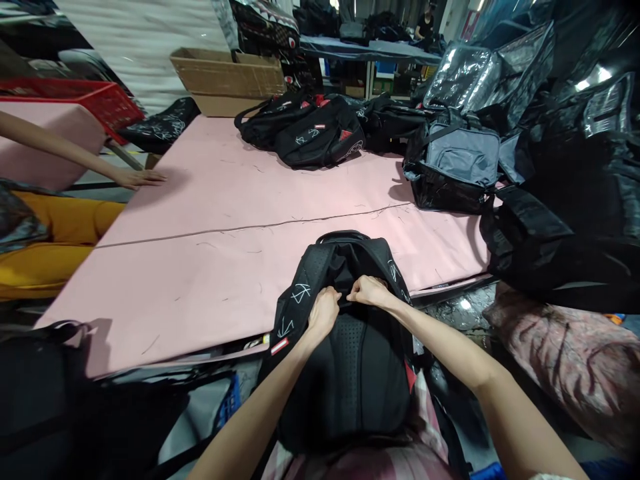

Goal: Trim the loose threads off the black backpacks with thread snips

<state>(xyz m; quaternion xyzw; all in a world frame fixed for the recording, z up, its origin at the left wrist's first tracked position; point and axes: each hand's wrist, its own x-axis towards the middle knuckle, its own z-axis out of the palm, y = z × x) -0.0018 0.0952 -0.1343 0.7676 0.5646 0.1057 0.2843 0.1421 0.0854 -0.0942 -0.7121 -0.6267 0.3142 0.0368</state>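
A black backpack (345, 373) with white scribbled markings leans upright against the table's front edge, its padded back panel facing me. My left hand (325, 312) is closed in a pinch on the black fabric near the top of that panel, between the shoulder straps. Close beside it, my right hand (370, 291) pinches the same part of the bag, with its fingers bent inward. A small gap separates the two hands. Whatever finer part lies between the fingertips is hidden. The bag's top handle (345, 236) rests over the pink tabletop.
Loose threads lie on the pink table (225, 273). Black backpacks (320, 137) and an open grey-lined bag (463, 157) stand at the back. A cardboard box (227, 77) is behind them. At left, another person's hand (137, 178) rests on the table edge.
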